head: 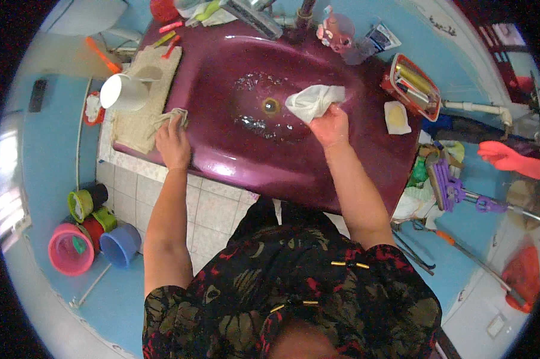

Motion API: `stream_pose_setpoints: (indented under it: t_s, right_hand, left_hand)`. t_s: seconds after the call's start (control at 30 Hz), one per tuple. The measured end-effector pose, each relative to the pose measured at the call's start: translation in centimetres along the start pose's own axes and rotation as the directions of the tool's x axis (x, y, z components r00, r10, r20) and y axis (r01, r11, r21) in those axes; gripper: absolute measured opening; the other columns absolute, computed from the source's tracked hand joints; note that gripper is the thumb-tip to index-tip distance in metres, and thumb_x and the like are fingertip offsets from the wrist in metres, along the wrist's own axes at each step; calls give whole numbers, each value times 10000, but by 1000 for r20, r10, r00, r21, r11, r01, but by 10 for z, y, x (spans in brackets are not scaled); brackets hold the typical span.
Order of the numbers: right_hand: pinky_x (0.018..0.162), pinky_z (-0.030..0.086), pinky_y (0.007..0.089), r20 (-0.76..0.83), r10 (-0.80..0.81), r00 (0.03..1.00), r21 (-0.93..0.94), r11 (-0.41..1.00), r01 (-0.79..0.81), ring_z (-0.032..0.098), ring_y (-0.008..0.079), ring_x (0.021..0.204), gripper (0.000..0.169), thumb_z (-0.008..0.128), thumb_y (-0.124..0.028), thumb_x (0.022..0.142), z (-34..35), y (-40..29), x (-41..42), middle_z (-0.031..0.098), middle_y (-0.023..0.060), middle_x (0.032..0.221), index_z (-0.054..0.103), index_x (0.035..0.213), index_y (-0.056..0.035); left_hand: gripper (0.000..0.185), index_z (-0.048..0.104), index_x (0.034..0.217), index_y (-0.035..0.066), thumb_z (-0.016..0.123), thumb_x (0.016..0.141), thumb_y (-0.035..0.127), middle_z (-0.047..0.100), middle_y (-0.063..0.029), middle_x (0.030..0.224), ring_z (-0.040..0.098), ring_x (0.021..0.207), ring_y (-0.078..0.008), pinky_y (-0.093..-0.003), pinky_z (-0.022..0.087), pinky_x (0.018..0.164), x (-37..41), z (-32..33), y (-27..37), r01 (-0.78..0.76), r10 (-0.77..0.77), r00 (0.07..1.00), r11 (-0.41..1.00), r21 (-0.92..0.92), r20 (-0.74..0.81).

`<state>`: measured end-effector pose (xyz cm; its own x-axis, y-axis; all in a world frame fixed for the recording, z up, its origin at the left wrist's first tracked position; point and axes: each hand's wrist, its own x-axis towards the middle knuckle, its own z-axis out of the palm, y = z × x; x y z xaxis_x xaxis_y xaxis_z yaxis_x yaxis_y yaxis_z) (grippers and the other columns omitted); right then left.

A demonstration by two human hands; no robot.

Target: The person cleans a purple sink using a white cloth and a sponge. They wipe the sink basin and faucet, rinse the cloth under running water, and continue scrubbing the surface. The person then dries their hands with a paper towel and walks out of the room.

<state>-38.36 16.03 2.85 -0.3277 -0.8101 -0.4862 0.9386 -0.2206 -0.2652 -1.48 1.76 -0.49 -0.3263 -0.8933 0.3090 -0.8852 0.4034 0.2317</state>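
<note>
A purple washbasin [234, 166] fills the space before me, with some water around its drain [270, 106]. Over the basin's right half, my right hand [329, 123] grips a crumpled white cloth [315, 99]. My left hand [173, 141] rests at the basin's left edge, its fingers on a small greyish cloth [178, 115] beside a beige towel [137, 128]. A white cup [125, 93] stands on that towel. Whether the left fingers pinch the greyish cloth or only press on it is hard to tell.
Behind the drain is the faucet [252, 19]. A pink cup [337, 33] and a tube [380, 38] stand at the back right. On the right are a red basket [415, 87] and a soap dish [397, 117]. Plastic basins, including a blue one [119, 246], lie low on the left.
</note>
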Motion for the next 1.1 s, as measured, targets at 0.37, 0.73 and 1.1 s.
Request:
stream_pose_setpoints:
  t_s: [0.37, 0.73, 1.1]
  right_hand:
    - [889, 508, 464, -57, 7, 998, -38, 999, -9, 628, 312, 1005, 371, 412, -319, 980, -46, -34, -42, 646, 124, 1089, 576, 1172, -48]
    - [953, 472, 483, -152, 84, 985, -48, 995, -92, 593, 321, 1096, 385, 400, -262, 974, -99, -56, -69, 621, 153, 1182, 534, 1248, -28]
    - [768, 508, 323, 294, -26, 955, -915, 280, 289, 656, 174, 885, 347, 533, -319, 982, 40, -11, 31, 699, 83, 967, 659, 1096, -17]
  left_hand:
    - [381, 524, 1324, 56, 532, 951, 134, 565, -72, 1249, 550, 1095, -175, -297, 426, 948, 69, -46, 112, 344, -289, 916, 215, -914, 276]
    - [439, 507, 1277, -5, 593, 915, 228, 571, -131, 1244, 540, 1123, -220, -312, 443, 904, 235, 75, 141, -55, 35, 998, 693, -719, -42]
    - [486, 435, 1361, 107, 357, 1015, 438, 605, -88, 1211, 619, 997, -233, -394, 554, 809, 29, 18, 243, 755, 371, 519, -622, -209, 770]
